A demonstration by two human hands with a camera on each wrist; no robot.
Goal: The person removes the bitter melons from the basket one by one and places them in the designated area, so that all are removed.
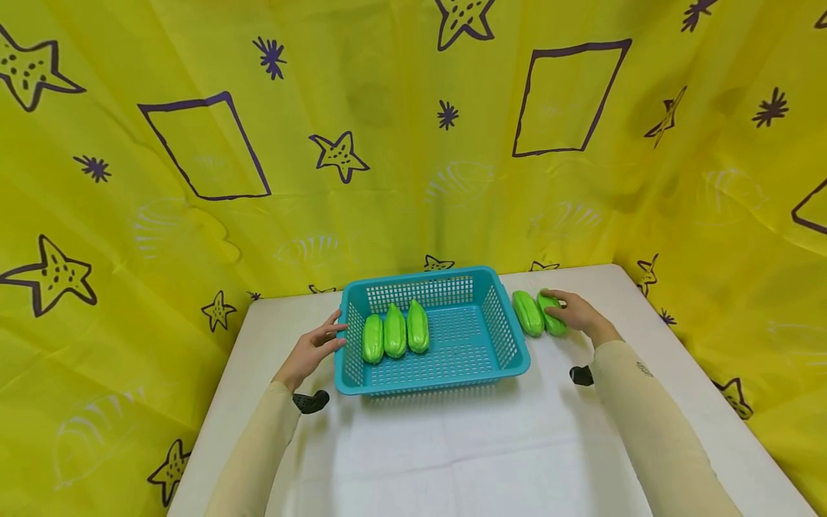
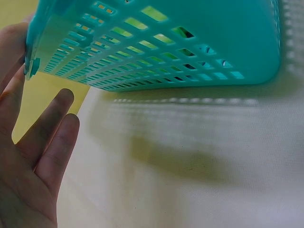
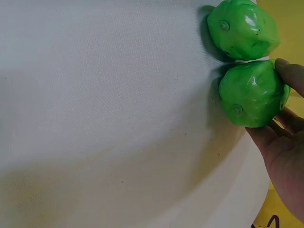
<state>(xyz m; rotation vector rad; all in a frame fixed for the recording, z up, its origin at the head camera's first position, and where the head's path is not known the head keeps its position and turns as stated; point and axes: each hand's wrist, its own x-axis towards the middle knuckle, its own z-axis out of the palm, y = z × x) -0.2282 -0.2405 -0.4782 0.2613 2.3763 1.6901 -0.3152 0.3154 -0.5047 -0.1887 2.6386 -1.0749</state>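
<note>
A turquoise plastic basket [image 1: 434, 389] stands on the table with three glossy green ridged gourds [image 1: 395, 332] side by side in its left part. My left hand [image 1: 314, 352] is at the basket's left rim. In the left wrist view, some fingers touch the rim while two others [image 2: 59, 137] stick out straight, off the basket. Right of the basket lie two more gourds. My right hand [image 1: 577, 314] grips the outer gourd [image 3: 254, 95], thumb on one side and fingers on the other. The inner gourd [image 3: 243, 29] lies close beside it.
A white-covered table [image 1: 446, 452] carries everything. Yellow curtains [image 1: 400, 215] printed with starfish hang behind it and on both sides. A dark device sits at each wrist, the left one [image 1: 311, 402] near the basket's front left corner.
</note>
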